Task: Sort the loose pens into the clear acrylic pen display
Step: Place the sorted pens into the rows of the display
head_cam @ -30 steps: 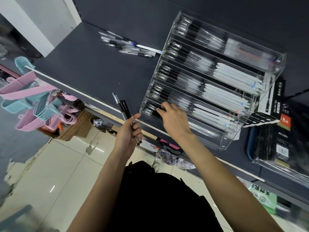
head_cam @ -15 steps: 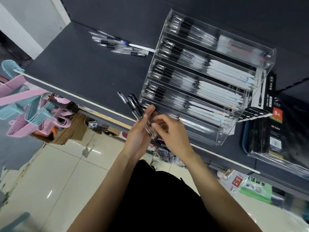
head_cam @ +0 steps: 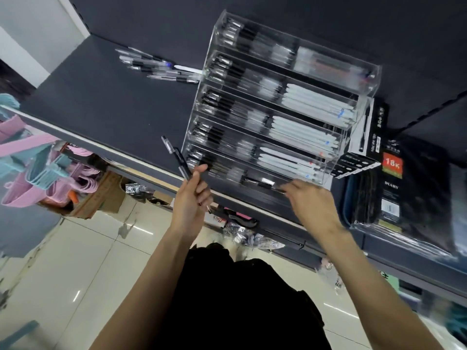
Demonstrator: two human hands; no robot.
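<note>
- A single wide-angle view from a camera worn on the person's head, looking forward and steeply down.
- The frame is tilted, so the dark shelf (head_cam: 106,102) runs diagonally from upper left to lower right.
- The clear acrylic pen display (head_cam: 283,117) sits close, just above centre.
- Both bare forearms enter from the bottom edge; the left hand (head_cam: 192,200) and right hand (head_cam: 310,205) sit near mid-frame.
- The tiled floor (head_cam: 83,269) fills the lower left, straight lines bowing toward the edges.

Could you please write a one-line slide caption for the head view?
Left hand holds spare pens while right hand lays one pen into the acrylic display's lowest tier.
</note>
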